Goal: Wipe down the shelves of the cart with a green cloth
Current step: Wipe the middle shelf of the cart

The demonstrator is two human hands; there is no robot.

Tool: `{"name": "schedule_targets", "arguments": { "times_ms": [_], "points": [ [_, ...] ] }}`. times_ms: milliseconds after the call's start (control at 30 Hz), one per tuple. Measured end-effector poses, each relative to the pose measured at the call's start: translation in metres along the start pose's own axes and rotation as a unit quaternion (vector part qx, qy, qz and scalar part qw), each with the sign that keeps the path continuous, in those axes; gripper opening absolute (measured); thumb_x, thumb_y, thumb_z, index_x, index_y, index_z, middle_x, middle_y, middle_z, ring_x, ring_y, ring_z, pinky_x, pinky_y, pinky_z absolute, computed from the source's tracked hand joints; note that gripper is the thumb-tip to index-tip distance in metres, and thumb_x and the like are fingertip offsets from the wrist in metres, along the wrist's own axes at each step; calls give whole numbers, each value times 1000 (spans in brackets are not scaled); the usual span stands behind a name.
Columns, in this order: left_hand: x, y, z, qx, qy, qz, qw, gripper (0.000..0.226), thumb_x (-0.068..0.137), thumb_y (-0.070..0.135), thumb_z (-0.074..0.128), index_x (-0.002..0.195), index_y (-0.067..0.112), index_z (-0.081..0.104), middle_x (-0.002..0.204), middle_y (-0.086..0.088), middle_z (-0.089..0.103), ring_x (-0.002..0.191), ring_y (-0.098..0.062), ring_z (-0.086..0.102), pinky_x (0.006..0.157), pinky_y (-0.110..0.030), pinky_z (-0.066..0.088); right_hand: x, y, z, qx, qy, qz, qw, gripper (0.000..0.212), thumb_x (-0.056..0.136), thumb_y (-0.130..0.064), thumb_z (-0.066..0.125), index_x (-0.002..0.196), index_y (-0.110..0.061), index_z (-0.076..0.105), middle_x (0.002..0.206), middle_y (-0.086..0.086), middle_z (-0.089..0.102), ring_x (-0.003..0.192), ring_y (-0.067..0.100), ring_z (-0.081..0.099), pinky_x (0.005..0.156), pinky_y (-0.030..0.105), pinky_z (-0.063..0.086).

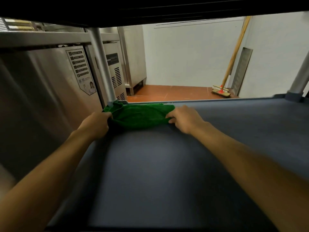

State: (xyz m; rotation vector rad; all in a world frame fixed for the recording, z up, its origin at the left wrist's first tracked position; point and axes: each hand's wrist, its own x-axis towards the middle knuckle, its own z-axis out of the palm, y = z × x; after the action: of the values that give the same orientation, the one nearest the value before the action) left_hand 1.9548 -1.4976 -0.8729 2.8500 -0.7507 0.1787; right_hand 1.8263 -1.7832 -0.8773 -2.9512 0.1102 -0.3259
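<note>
Both arms are reaching across the dark blue-grey cart shelf point(158, 164). The crumpled green microfibre cloth point(138, 115) is lying at the shelf's far left corner, beside the grey metal post point(104, 69). The left hand point(97, 123) is gripping its left end, and the right hand point(184, 118) is pinching its right end.

Green cloth point(140, 115): plush, stretched flat on the cart shelf point(158, 164) at its far left corner, along the far rim. Left end bunched at the foot of the grey corner post point(103, 64). Left hand point(97, 123) grips the left end, right hand point(184, 118) pinches the right. Shelf surface dark blue-grey, matte, level
</note>
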Motion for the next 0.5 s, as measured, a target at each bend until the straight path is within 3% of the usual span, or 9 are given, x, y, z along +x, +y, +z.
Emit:
{"name": "schedule_targets", "arguments": {
  "times_ms": [133, 233, 500],
  "points": [
    [-21, 9, -1, 7, 8, -29, 1000, 25, 93, 11, 50, 112, 23, 60, 96, -3, 59, 82, -20, 59, 73, -36, 50, -17, -2, -3, 0, 1, -8, 1000, 34, 95, -9, 58, 127, -20, 64, 120, 2, 69, 110, 24, 62, 91, 33, 49],
    [-39, 15, -3, 14, 1, -50, 999, 27, 92, 13, 51, 114, 25, 60, 103, -6, 60, 88, -25, 59, 80, -41, 53, -32, -4, -4, 1, 0, -7, 1000, 34, 96, -11, 58, 127, -22, 64, 119, -1, 70, 109, 21, 63, 87, 30, 47],
    [-84, 25, -12, 25, -15, -46, 998, 30, 91, 15, 49, 115, 28, 60, 113, -7, 60, 92, -25, 54, 78, -36, 46, -74, -12, -13, 14, -20, 12, 1000, 32, 98, -26, 57, 130, -24, 62, 130, 2, 64, 116, 24, 60, 98, 38, 48]
  ]
}}
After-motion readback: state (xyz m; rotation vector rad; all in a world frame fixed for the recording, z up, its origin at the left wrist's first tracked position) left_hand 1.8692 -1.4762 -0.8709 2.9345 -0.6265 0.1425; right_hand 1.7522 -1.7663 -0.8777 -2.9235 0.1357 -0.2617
